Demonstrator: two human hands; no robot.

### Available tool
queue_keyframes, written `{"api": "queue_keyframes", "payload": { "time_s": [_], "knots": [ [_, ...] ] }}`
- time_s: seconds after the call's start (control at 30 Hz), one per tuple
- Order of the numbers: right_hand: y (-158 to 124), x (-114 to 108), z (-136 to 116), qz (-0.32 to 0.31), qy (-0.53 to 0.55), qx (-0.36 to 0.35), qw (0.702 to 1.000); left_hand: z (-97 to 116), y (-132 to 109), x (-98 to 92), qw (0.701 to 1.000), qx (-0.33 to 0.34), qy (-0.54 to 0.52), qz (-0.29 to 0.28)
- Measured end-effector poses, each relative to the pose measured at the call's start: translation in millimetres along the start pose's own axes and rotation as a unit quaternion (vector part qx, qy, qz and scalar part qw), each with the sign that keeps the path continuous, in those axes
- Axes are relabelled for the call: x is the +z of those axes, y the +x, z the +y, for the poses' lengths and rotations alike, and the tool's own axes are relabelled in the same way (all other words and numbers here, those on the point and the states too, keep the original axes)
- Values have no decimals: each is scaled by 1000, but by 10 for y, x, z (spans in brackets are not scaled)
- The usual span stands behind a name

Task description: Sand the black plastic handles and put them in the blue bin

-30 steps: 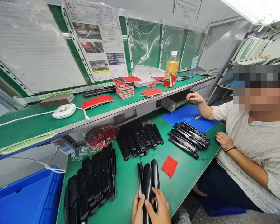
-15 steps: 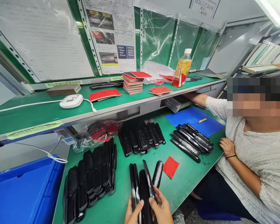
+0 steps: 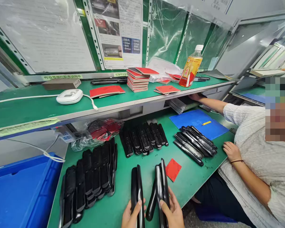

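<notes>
My left hand (image 3: 130,215), at the bottom middle of the view, is closed around a pair of long, glossy black plastic shells (image 3: 140,186) standing side by side. To its right, my right hand (image 3: 173,212) grips another pair of such shells (image 3: 159,186), thumb across the front. Between the two hands a further black shell (image 3: 151,202) lies slanted on the bench, partly behind the right-hand pair. Just beyond the right hand, a flat red square pad (image 3: 173,169) rests on the green surface.
Black shells lie in a row at left (image 3: 92,177), a middle group (image 3: 144,139) and a right pile (image 3: 196,142). A blue sheet (image 3: 194,118) lies behind. A blue bin (image 3: 21,190) stands at left. A co-worker (image 3: 251,145) sits at right, one arm reaching under the shelf (image 3: 109,106).
My hands have moved apart, each with shells in it; before, they were close together with the shells bunched between them. The co-worker has shifted right in the view.
</notes>
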State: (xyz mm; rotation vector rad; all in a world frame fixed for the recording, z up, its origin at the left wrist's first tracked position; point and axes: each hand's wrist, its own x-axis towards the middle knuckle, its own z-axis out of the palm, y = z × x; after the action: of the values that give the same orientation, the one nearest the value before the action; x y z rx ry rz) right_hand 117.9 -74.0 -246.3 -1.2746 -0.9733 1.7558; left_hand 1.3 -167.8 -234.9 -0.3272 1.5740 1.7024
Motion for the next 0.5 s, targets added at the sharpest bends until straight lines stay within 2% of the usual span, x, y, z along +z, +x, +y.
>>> {"api": "queue_keyframes", "payload": {
  "time_s": [0.1, 0.23, 0.5],
  "knots": [
    [42, -162, -56, 65, -56, -16, 996, 59, -19, 35, 996, 45, 75, 3],
    [68, -253, -18, 84, -86, -28, 992, 116, -26, 71, 972, 125, 198, 0],
    [98, -254, 133, 57, -128, -50, 989, 217, 96, -80, 935, 104, 339, -11]
  ]
}}
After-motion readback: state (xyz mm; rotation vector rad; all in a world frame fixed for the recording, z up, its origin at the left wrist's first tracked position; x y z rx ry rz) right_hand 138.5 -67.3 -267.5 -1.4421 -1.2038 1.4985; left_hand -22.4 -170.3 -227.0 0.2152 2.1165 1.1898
